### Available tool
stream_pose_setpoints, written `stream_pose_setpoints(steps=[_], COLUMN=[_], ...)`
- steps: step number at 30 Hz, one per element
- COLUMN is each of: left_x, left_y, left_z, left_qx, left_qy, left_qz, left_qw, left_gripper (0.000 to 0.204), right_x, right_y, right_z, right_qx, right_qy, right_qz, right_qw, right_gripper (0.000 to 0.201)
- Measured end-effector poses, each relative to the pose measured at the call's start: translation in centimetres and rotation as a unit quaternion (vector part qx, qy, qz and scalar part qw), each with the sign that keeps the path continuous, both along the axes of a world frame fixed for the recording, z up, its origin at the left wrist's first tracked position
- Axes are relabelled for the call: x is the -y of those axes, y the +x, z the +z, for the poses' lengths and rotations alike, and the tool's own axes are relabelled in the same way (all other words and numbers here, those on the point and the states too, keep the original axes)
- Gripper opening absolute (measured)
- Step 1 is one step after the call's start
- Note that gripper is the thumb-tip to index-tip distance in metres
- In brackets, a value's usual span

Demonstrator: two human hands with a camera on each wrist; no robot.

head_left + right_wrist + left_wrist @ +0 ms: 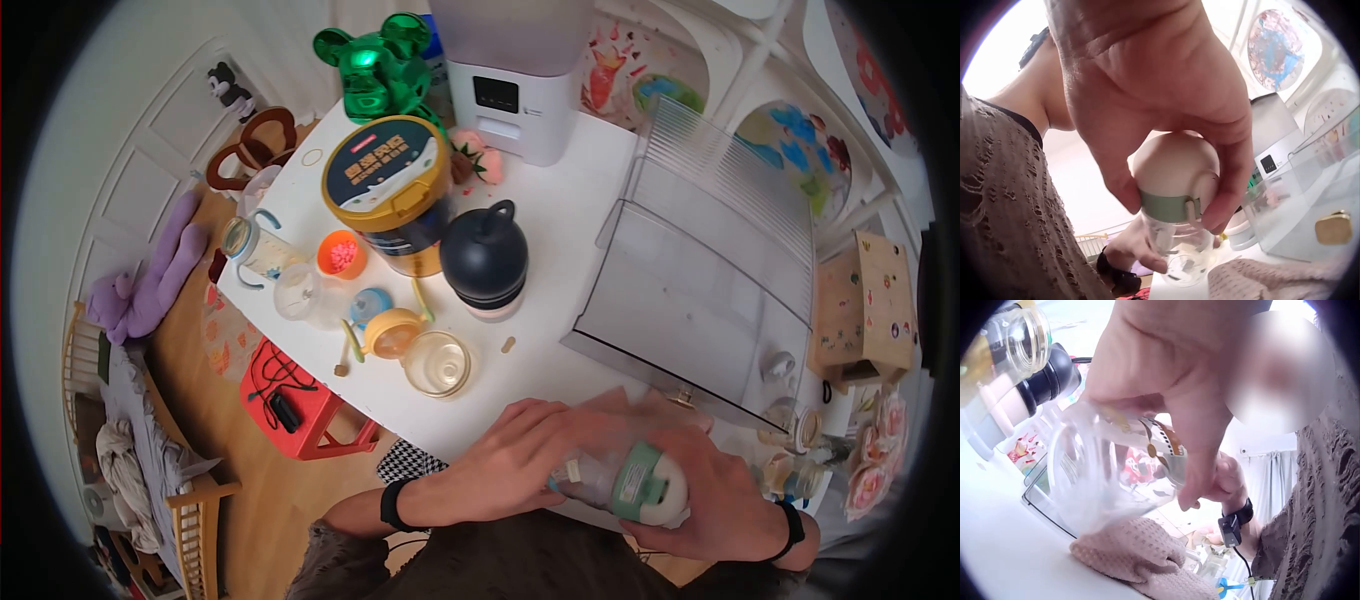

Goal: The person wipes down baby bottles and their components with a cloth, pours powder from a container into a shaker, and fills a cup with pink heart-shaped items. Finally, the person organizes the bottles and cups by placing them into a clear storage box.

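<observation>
A clear drinking bottle (590,478) lies tilted between both hands at the table's near edge. My left hand (520,450) holds its transparent body, thumb and fingers around the printed wall (1157,440). Over the other end, my right hand (725,495) grips the rounded pale lid (1175,164), with a thumb and fingers on opposite sides. Below the dome runs a green band (1163,208) with a small clasp. In the left wrist view the clear base points toward the camera. Beneath the bottle lies a crumpled pinkish cloth (1135,553).
A tinted clear box (690,290) fills the table's right side. Left of it stand a dark round-topped bottle (485,255), a yellow-lidded tub (388,175), an open jar (437,385) and a yellow handled ring (393,320). A white dispenser (550,110) stands behind.
</observation>
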State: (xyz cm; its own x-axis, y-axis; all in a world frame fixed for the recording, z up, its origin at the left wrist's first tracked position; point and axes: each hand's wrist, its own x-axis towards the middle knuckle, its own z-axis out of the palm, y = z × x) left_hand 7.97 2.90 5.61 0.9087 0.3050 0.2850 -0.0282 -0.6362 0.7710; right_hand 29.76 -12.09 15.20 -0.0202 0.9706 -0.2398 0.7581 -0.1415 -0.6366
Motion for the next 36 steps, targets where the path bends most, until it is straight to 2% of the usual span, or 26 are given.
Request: stream_pose_setpoints(steps=[2, 3, 5, 6, 8, 10, 11, 12, 15, 17, 19, 21, 23, 24, 26, 27, 28, 29, 30, 32, 33, 35, 36], left_x=[-0.3, -0.3, -0.4, -0.6, -0.8, -1.0, -1.1, -1.1, -1.3, -1.5, -1.6, -1.7, -1.7, -1.7, -1.4, -1.3, -1.1, -0.8, -0.5, -0.2, -0.1, -0.2, -0.3], left_y=[0.0, -0.1, -0.3, -0.3, -0.2, -0.2, -0.3, -0.3, -0.1, 0.2, 0.3, 0.4, 0.3, 0.2, 0.0, -0.1, -0.3, -0.5, -0.7, -0.5, -0.4, -0.4, -0.3], left_z=[-0.3, -0.4, -0.2, -0.1, 0.2, 0.7, 1.1, 1.4, 1.7, 1.3, 0.8, 0.5, 1.2, 1.5, 1.9, 2.0, 2.1, 2.1, 2.1, 2.2, 2.2, 2.2, 2.2], left_qx=[-0.002, -0.006, -0.032, -0.057, -0.055, -0.053, -0.093, -0.133, -0.121, -0.112, -0.104, -0.107, -0.109, -0.114, -0.131, -0.147, -0.147, -0.146, -0.144, -0.131, -0.119, -0.140, -0.161], left_qy=[-0.026, -0.052, -0.080, -0.103, -0.130, -0.156, -0.178, -0.199, -0.156, -0.144, -0.132, -0.166, -0.163, -0.161, -0.136, -0.112, -0.111, -0.069, -0.027, -0.026, -0.024, -0.021, -0.019], left_qz=[-0.022, -0.036, -0.062, -0.085, -0.090, -0.095, -0.101, -0.108, -0.109, -0.117, -0.123, -0.172, -0.168, -0.165, -0.136, -0.109, -0.108, -0.061, -0.013, -0.005, 0.001, -0.001, -0.004], left_qw=[0.999, 0.998, 0.994, 0.989, 0.986, 0.982, 0.974, 0.965, 0.974, 0.976, 0.978, 0.965, 0.966, 0.966, 0.972, 0.977, 0.977, 0.985, 0.989, 0.991, 0.993, 0.990, 0.987], left_gripper=[0.089, 0.090, 0.087, 0.085, 0.085, 0.084, 0.083, 0.083, 0.083, 0.081, 0.080, 0.083, 0.082, 0.082, 0.082, 0.082, 0.082, 0.082, 0.081, 0.081, 0.081, 0.081, 0.081], right_x=[0.0, -0.1, -0.1, 0.0, 0.0, -0.1, -0.2, -0.1, 0.0, 0.0, 0.0, 0.0, 0.0, 0.0, -0.1, 0.1, 0.5, 0.8, 0.9, 1.1, 1.3, 1.7, 1.7], right_y=[0.3, 0.5, 0.8, 0.6, 0.2, 0.3, 0.4, 0.5, 0.7, 0.7, 0.7, 0.6, 0.5, 0.7, 1.5, 1.9, 2.3, 2.4, 2.2, 1.2, 1.0, 0.6, 0.4], right_z=[-0.1, 0.1, 0.3, 0.4, 0.6, 1.2, 1.6, 1.9, 2.3, 2.2, 2.5, 2.5, 2.4, 2.5, 2.9, 2.8, 2.7, 2.6, 2.4, 1.5, 0.9, -0.2, -0.2], right_qx=[0.076, 0.076, 0.167, 0.166, 0.214, 0.231, 0.249, 0.249, 0.254, 0.151, 0.140, 0.129, 0.259, 0.259, 0.221, 0.220, 0.162, 0.103, 0.103, 0.089, 0.088, 0.003, 0.002], right_qy=[0.096, 0.092, 0.162, 0.161, 0.241, 0.249, 0.257, 0.257, 0.267, 0.249, 0.242, 0.234, 0.266, 0.266, 0.199, 0.201, 0.184, 0.164, 0.165, 0.145, 0.146, 0.031, 0.032], right_qz=[0.098, 0.095, 0.217, 0.216, 0.256, 0.285, 0.313, 0.311, 0.326, 0.325, 0.333, 0.338, 0.375, 0.376, 0.357, 0.356, 0.277, 0.194, 0.197, 0.037, 0.039, 0.018, 0.019], right_qw=[0.988, 0.988, 0.948, 0.949, 0.911, 0.896, 0.880, 0.880, 0.871, 0.900, 0.901, 0.903, 0.849, 0.849, 0.886, 0.885, 0.929, 0.962, 0.961, 0.985, 0.985, 0.999, 0.999], right_gripper=[0.088, 0.088, 0.071, 0.071, 0.053, 0.050, 0.047, 0.047, 0.044, 0.052, 0.054, 0.056, 0.041, 0.041, 0.050, 0.050, 0.059, 0.071, 0.071, 0.089, 0.089, 0.094, 0.094])
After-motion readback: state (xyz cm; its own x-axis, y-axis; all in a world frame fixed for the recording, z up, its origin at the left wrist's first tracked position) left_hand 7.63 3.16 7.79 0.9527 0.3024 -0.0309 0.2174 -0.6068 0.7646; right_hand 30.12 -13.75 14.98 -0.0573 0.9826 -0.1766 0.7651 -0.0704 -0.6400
